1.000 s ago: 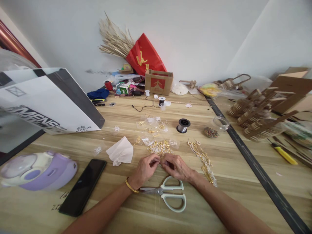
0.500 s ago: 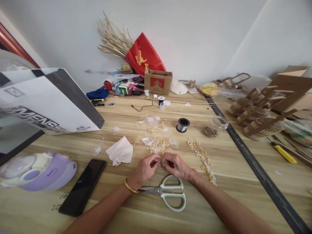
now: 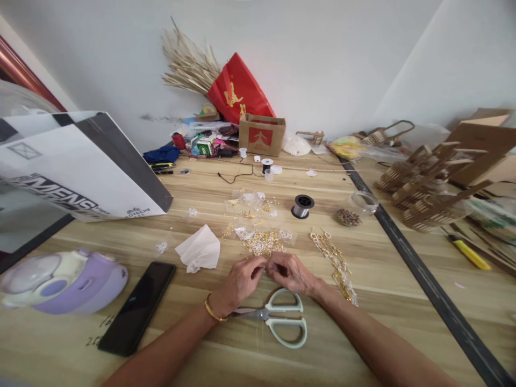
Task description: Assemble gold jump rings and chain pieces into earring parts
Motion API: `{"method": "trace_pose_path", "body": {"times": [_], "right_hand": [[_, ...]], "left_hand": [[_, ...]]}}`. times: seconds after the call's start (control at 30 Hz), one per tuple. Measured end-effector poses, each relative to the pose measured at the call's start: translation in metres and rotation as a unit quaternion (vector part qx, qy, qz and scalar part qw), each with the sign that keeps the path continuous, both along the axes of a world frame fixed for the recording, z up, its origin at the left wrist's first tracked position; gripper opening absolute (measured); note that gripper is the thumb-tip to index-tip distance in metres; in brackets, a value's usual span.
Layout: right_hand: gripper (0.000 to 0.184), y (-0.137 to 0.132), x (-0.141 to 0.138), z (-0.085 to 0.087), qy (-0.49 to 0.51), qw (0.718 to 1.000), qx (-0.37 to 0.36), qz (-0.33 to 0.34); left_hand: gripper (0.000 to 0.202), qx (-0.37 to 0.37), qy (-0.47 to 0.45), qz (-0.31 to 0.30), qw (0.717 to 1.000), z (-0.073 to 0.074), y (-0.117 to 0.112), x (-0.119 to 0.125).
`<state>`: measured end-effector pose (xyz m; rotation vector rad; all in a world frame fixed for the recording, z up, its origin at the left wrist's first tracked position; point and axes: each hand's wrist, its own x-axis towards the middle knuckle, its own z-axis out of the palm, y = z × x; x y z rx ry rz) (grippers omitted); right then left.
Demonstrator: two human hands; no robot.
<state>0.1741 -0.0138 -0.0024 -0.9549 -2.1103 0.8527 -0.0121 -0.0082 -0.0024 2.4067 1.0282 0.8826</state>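
Both of my hands meet at the front of a pile of small gold and white beads point(image 3: 264, 243). My left hand point(image 3: 242, 279), with a gold bracelet at the wrist, is closed in a pinch. My right hand point(image 3: 291, 273) pinches too, its fingertips almost against the left ones. What lies between the fingertips is too small to name. A fine thread seems to hang below them. Scissors point(image 3: 278, 316) with pale green handles lie under my wrists. Strands of gold and white beads point(image 3: 336, 263) rest right of my right hand.
A wire spool point(image 3: 303, 206) and a glass jar with dark beads point(image 3: 350, 216) stand behind the hands. Left lie a tissue point(image 3: 199, 250), a black phone point(image 3: 137, 309) and a purple-white bottle point(image 3: 76, 282). Small woven baskets point(image 3: 423, 207) and a yellow-handled knife point(image 3: 471, 253) are right.
My left hand has shifted very slightly, its fingers still pinched near the right ones. The right hand and the things on the table look the same.
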Motion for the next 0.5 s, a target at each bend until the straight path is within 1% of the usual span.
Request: {"method": "trace_pose_path", "body": {"times": [0.17,0.33,0.43,0.5], "right_hand": [[0.01,0.0006,-0.0006,-0.0004,-0.001,1.0,0.003,-0.002],[0.01,0.0005,-0.0005,-0.0004,0.0,1.0,0.003,-0.002],[0.01,0.0006,0.0001,0.0001,0.0,1.0,0.006,0.002],[0.01,0.0007,0.0003,0.0002,0.0,1.0,0.01,0.003]], "left_hand": [[0.022,0.008,-0.003,-0.004,1.0,0.0002,0.0004,0.0002],[0.021,0.011,-0.001,0.0,1.0,-0.0028,0.001,0.0003],[0.02,0.002,-0.007,0.004,1.0,-0.004,0.0013,0.0003],[0.02,-0.019,-0.011,0.004,1.0,-0.0034,0.0013,0.0003]]}}
